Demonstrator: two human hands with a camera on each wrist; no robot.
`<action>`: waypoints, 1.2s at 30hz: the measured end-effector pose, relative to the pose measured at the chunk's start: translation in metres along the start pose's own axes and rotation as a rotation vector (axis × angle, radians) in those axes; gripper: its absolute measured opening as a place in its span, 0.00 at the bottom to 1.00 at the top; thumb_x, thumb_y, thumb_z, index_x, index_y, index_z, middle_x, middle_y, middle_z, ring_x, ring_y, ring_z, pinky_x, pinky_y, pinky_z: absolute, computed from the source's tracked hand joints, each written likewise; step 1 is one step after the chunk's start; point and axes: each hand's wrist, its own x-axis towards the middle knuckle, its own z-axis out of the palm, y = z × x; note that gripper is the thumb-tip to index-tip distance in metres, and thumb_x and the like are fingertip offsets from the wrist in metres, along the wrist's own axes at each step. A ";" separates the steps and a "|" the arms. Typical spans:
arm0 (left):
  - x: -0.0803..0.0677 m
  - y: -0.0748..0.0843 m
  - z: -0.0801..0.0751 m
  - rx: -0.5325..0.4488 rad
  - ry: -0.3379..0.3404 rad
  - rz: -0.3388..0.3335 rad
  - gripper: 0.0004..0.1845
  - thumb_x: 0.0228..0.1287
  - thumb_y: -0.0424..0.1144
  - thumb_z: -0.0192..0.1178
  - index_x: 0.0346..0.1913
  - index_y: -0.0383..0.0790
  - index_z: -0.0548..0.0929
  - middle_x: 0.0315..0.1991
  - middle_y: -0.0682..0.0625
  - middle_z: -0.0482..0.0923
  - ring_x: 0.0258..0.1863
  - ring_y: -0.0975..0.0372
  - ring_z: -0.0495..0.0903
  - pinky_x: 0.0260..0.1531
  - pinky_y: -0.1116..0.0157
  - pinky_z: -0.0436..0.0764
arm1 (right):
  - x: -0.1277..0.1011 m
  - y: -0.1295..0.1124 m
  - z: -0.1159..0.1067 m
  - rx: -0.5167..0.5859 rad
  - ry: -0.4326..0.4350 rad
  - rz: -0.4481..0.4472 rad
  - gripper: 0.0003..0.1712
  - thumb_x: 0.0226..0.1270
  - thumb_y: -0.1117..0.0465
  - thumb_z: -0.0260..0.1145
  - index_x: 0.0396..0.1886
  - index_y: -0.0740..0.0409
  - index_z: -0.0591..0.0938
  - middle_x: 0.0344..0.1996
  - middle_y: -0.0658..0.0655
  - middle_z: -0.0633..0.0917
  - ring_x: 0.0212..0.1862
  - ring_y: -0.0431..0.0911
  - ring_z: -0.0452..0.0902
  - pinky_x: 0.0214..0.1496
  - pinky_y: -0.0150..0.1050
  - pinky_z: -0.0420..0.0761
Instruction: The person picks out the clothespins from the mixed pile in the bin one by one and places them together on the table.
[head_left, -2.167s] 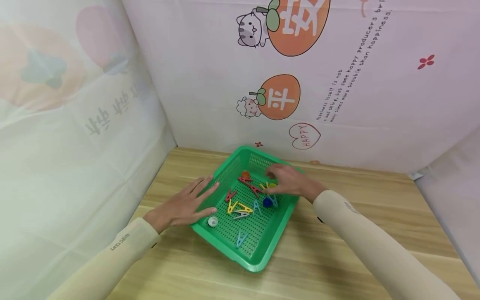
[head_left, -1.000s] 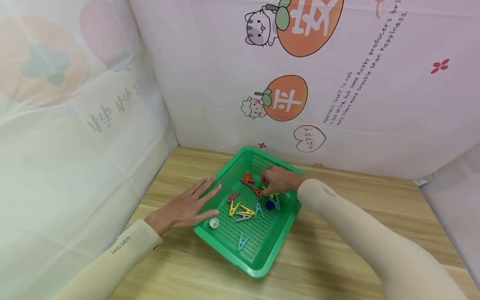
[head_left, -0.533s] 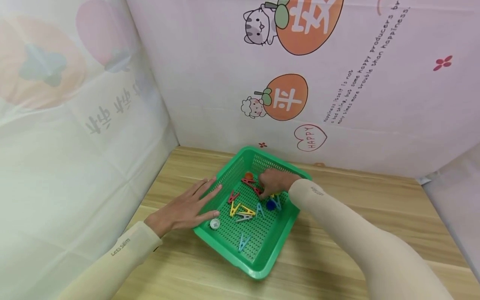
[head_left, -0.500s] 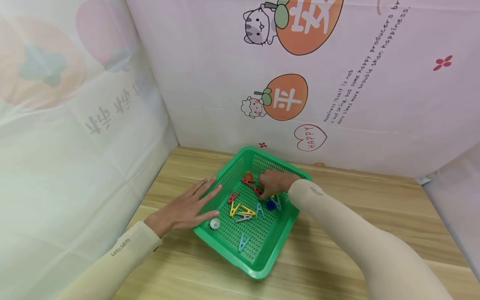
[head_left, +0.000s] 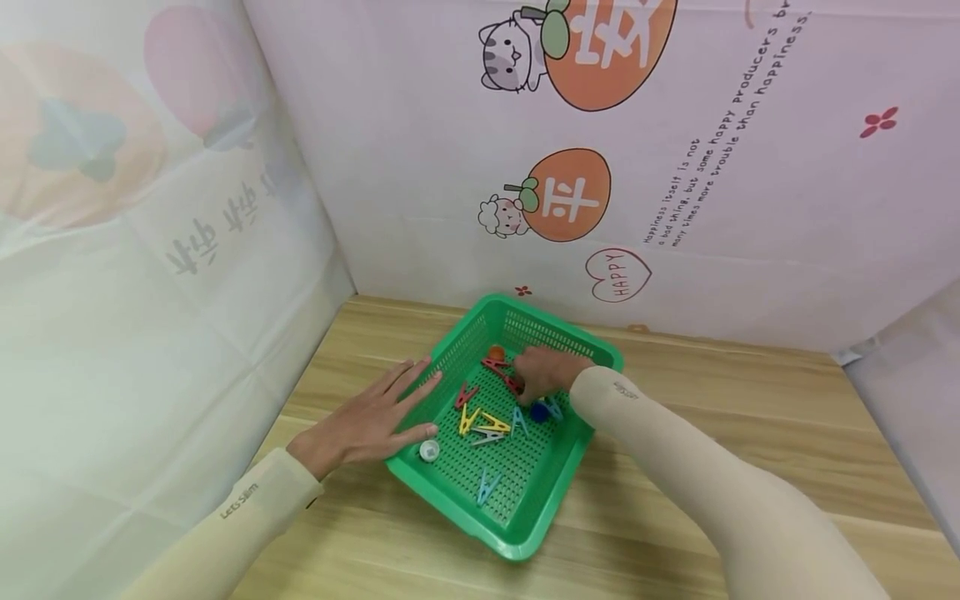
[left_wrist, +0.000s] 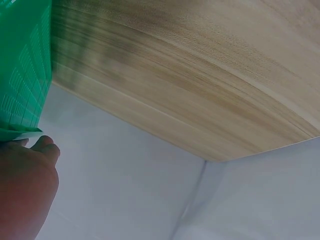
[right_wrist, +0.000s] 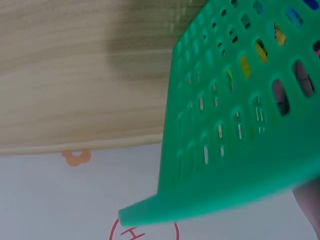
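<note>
My left hand (head_left: 363, 421) rests on the left rim of a green plastic basket (head_left: 504, 540), fingers straight and spread; in the left wrist view the fingers touch its edge. My right hand (head_left: 547, 371) reaches down inside the basket on its right side, fingers curled downward beside a red clothespin (head_left: 513, 384). I cannot tell whether those fingertips pinch anything, as the back of the hand hides them. Near that hand lie a dark blue bottle cap (head_left: 539, 412) and a light blue clothespin (head_left: 554, 407). In the right wrist view, the basket wall largely hides the hand.
Several other clothespins lie in the basket, among them a yellow one (head_left: 495, 422), a grey one (head_left: 488, 437) and a light blue one (head_left: 487, 486). An orange cap (head_left: 497, 353) and a white cap (head_left: 429, 451) sit by its walls. Printed cloth (head_left: 420, 250) hangs behind the wooden table (head_left: 750, 400).
My right hand has moved left and deeper into the basket, its fingers drawing together and covering the yellow pieces there. My left hand has stayed on the rim.
</note>
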 end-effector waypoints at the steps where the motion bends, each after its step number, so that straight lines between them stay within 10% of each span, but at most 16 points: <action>1: 0.000 0.000 0.000 -0.003 0.001 0.001 0.45 0.84 0.68 0.47 0.91 0.54 0.45 0.92 0.48 0.35 0.91 0.44 0.42 0.84 0.37 0.60 | 0.002 0.002 0.004 -0.001 0.011 -0.009 0.23 0.72 0.54 0.75 0.17 0.46 0.76 0.13 0.46 0.72 0.16 0.41 0.68 0.23 0.37 0.69; 28: 0.000 0.007 0.003 -0.015 0.020 -0.013 0.45 0.84 0.67 0.48 0.91 0.54 0.45 0.92 0.49 0.34 0.91 0.44 0.42 0.85 0.37 0.58 | -0.056 0.002 -0.050 0.113 0.142 -0.004 0.10 0.68 0.60 0.73 0.30 0.55 0.80 0.27 0.49 0.76 0.27 0.40 0.64 0.31 0.36 0.68; 36: 0.000 0.008 0.005 -0.014 0.024 -0.015 0.45 0.84 0.67 0.48 0.91 0.53 0.46 0.92 0.49 0.35 0.91 0.45 0.42 0.85 0.37 0.58 | -0.082 0.019 -0.066 0.100 0.217 0.032 0.16 0.67 0.55 0.73 0.48 0.62 0.88 0.41 0.54 0.89 0.42 0.46 0.81 0.52 0.45 0.88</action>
